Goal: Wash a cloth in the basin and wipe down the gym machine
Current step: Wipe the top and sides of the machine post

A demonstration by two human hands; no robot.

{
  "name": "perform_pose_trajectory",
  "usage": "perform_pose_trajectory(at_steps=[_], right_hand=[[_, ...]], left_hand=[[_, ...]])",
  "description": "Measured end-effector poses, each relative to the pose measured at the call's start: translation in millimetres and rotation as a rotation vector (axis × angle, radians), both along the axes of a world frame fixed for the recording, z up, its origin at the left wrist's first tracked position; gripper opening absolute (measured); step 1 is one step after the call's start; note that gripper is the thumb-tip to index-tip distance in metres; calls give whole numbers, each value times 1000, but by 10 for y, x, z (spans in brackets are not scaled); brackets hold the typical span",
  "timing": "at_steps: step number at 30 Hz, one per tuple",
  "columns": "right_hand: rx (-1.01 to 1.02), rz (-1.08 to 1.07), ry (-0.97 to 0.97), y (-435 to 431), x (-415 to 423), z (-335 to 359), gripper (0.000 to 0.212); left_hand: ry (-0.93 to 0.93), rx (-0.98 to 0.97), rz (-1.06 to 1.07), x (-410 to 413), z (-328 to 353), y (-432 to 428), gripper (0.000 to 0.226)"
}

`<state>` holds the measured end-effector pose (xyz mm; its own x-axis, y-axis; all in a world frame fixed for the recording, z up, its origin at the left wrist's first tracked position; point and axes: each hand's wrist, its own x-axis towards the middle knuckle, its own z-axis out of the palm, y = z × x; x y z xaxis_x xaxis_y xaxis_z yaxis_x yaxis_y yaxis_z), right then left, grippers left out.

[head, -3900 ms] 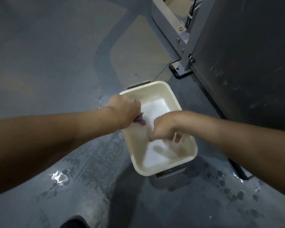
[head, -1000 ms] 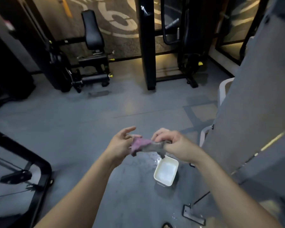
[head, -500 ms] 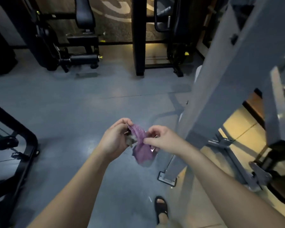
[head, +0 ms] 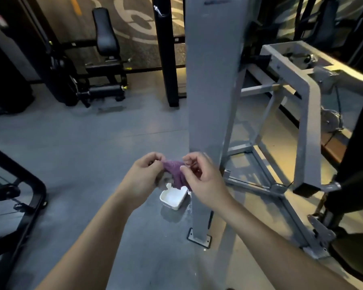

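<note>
Head view, the only one I have. Both my hands are up at mid-frame, working the cloth (head: 175, 171), a small purple rag with a greyish patch hanging at its lower left. Left hand (head: 144, 174) has its fingers curled round the cloth's left edge, pinching it near the top. Right hand (head: 199, 178) pinches the right edge between thumb and forefinger, the other fingers loosely bent behind. The cloth is bunched between the two grips, not spread. It hangs in the air above the basin (head: 173, 197), which sits on the floor (head: 88, 147) touching or just beside the foot of the grey post (head: 210, 80) of the machine. Wet sheen shows on the floor beside the basin. Whether the basin holds water I cannot tell. The rest of the machine's frame (head: 306, 114) runs off to the right; a black bench (head: 105, 32) stands well apart at the back. My read: washing looks done, and the step in hand is opening the cloth out for wiping. To do it well I would draw the two pinches apart until the cloth lies flat, fold it into a pad that fills the palm, then press it on the post high up and stroke downward, so drips run over unwiped metal. Risk: a bunched cloth smears rather than cleans.
</note>
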<state>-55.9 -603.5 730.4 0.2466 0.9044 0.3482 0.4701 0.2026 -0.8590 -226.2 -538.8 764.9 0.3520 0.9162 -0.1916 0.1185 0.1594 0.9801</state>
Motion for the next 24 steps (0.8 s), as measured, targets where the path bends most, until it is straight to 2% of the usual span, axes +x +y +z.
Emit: perform_pose_trajectory(at_steps=[2, 4, 8, 11, 14, 19, 21, 24], right_hand=[[33, 74, 20, -119, 337, 117, 21], [84, 96, -4, -154, 692, 216, 17], [268, 9, -62, -168, 1079, 455, 15], [461, -37, -102, -131, 1288, 712, 15], [567, -99, -151, 97, 1392, 909, 10], [525, 31, -229, 406, 1457, 745, 14], [506, 83, -233, 425, 1476, 585, 13], [421, 144, -216, 428, 1518, 377, 9]], left_hand=[[-111, -22, -9, 370, 160, -115, 21], [-131, 46, 32, 731, 305, -194, 18], [-67, 344, 187, 1129, 526, -351, 33], [-67, 582, 323, 1435, 801, -482, 28], [75, 801, 544, 1594, 968, -383, 26], [363, 800, 698, 1627, 944, -190, 19], [426, 765, 629, 1634, 864, -172, 18], [332, 711, 432, 1656, 695, -223, 19]])
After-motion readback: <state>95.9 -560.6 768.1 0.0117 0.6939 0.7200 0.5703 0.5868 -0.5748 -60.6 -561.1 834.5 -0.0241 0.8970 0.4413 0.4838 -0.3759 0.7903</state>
